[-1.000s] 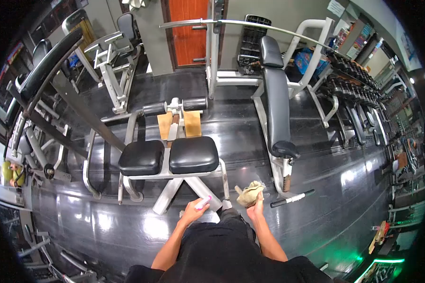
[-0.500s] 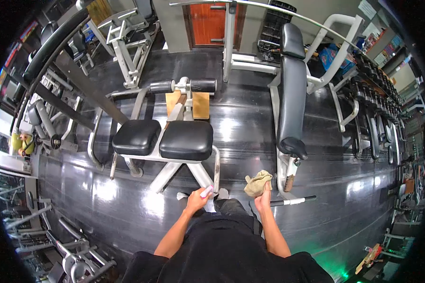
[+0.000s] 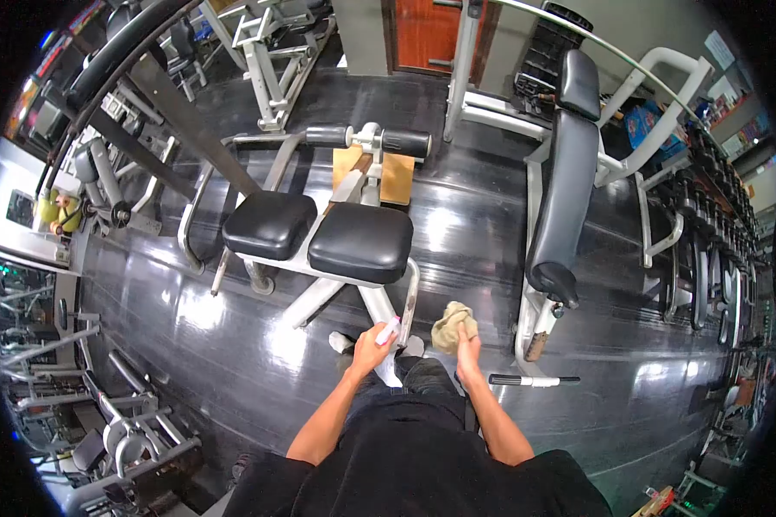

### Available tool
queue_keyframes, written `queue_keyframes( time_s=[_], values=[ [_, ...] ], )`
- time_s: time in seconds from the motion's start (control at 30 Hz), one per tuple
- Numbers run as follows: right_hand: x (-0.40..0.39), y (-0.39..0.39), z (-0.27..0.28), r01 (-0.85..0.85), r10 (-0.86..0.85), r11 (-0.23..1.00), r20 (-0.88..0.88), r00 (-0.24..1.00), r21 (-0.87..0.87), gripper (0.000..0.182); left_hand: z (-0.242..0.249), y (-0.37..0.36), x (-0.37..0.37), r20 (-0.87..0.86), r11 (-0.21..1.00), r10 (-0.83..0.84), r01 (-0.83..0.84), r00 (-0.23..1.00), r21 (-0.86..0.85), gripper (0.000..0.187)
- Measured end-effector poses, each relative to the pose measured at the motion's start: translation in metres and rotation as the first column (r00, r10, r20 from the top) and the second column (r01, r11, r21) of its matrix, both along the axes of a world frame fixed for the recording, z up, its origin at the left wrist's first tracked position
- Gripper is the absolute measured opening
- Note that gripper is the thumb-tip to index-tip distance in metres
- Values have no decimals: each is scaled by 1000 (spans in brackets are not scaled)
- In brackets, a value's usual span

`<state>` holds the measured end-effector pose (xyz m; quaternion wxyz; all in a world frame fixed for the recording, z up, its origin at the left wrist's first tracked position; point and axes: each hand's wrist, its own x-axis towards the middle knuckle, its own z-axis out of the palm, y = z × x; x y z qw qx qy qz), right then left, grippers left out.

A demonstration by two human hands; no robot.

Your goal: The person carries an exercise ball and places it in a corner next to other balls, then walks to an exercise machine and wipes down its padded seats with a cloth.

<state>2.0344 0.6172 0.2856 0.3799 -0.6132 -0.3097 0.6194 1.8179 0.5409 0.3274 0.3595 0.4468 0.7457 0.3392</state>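
My left hand (image 3: 371,351) is closed around what looks like a spray bottle (image 3: 389,330) with a white and pink head; its pale body seems to hang below the fingers, partly hidden. A crumpled beige cloth (image 3: 453,329) is gripped in my right hand (image 3: 468,355), held up in front of me. Beyond the left hand is a machine seat with two black pads, the nearer right pad (image 3: 360,243) and the left pad (image 3: 270,225). Neither hand touches the machine.
A long black bench (image 3: 564,198) on a white frame stands to the right, its low handle bar (image 3: 535,380) near my right arm. Padded rollers (image 3: 405,143) sit behind the seat. Dumbbell racks (image 3: 707,207) line the far right, and more machines (image 3: 125,448) stand at left.
My view has shifted, so the machines appear further right and higher. The cloth hand has come closer to the left hand; both hands keep their hold.
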Motion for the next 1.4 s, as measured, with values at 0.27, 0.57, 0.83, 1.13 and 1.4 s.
queue_keyframes(
  time_s=[0.27, 0.57, 0.83, 1.13, 1.4],
  values=[
    [-63, 12, 18, -961, 545, 181, 792, 275, 210, 38, 22, -29, -5, 85, 972, 227, -231, 970, 39, 19],
    [-92, 88, -11, -840, 390, 476, 794, 467, 261, 40, 20, -63, -12, 57, 946, 320, -323, 946, 34, 18],
    [-67, 34, -17, -919, 593, 322, 708, 384, 229, 39, 27, -57, -16, 93, 935, 353, -354, 931, -3, 18],
    [-130, 143, -41, -234, 147, 957, 412, 899, 170, 43, 32, -55, -25, 57, 937, 348, -350, 936, 18, 19],
    [-111, 107, -56, -642, 213, 684, 748, 629, 345, 27, 30, -58, -30, 90, 934, 352, -356, 932, 35, 18]
  ],
)
